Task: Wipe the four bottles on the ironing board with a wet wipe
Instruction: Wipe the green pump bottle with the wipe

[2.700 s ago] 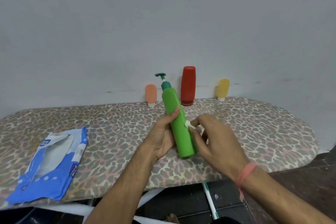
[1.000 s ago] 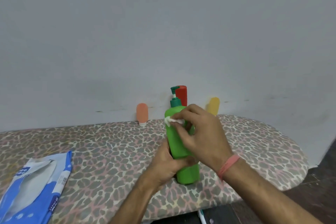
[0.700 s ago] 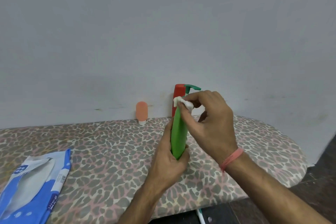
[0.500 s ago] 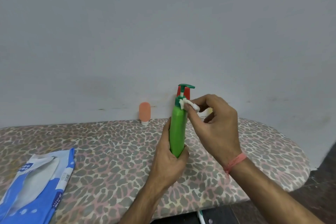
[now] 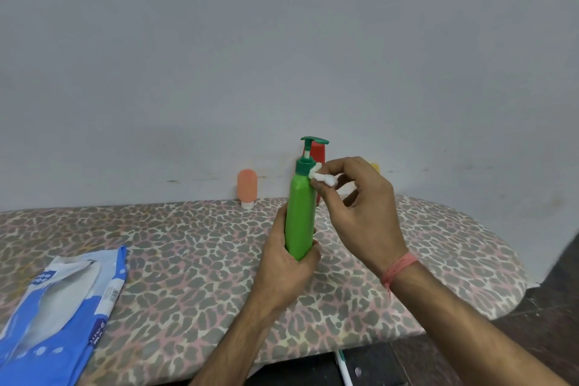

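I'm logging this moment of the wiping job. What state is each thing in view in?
green pump bottle: upright, lifted off the board
wet wipe: bunched, pressed at the green bottle's collar
left hand: gripping the green bottle's base
right hand: pinching the wipe
orange bottle: standing on its cap by the wall
red bottle: standing, mostly hidden
yellow bottle: barely visible
wipes pack: lying flat, flap open
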